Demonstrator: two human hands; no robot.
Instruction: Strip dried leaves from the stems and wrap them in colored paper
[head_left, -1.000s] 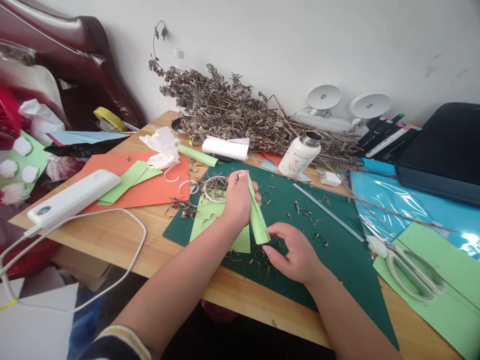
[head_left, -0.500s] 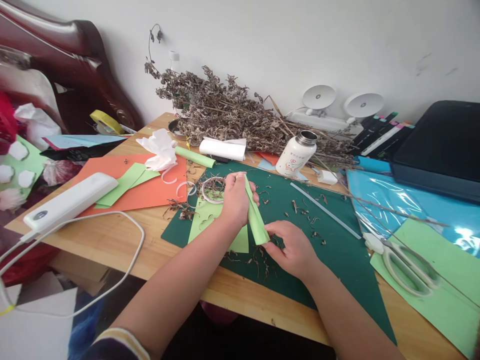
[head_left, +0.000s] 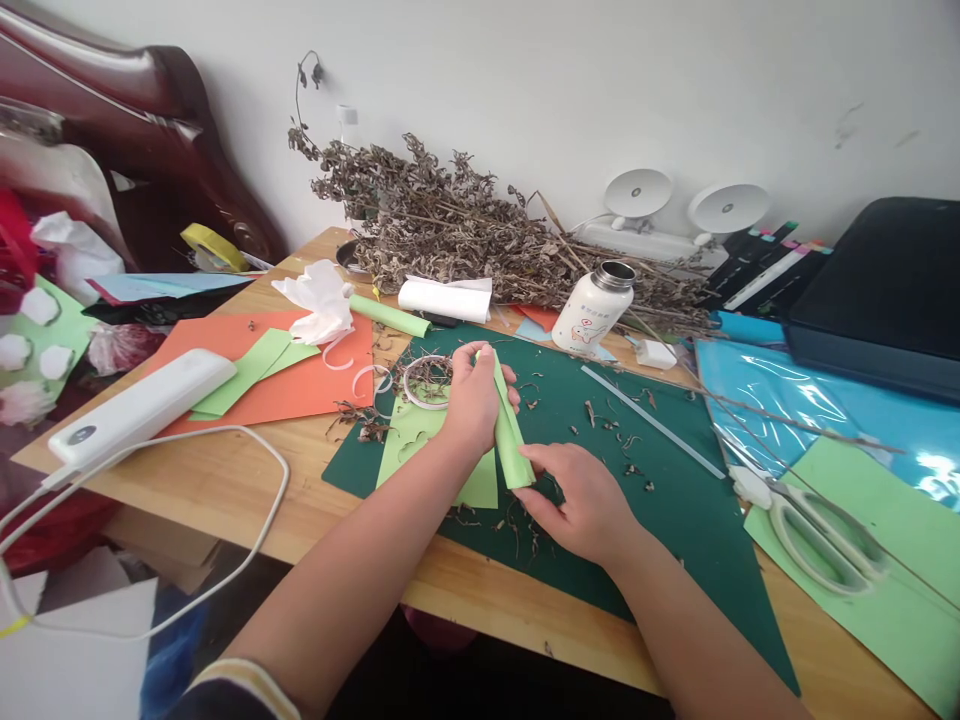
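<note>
Shifted slightly leftward, the fingers of the right hand (head_left: 589, 505) are pinched on the lower end of the light-green rolled paper tube (head_left: 510, 440), gripped higher up by the curled left hand (head_left: 471, 400) over the dark-green cutting mat (head_left: 660, 490), seemingly so the roll is kept tight.

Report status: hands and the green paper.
Left hand grips folded green paper, upper half. Right hand pinches its lower end. Dried leaf bits litter the mat beneath.

I can read nothing: the red print on the white bottle (head_left: 596, 310) past the fingers (head_left: 471, 362) of my left hand (head_left: 469, 400) is too small.
</note>
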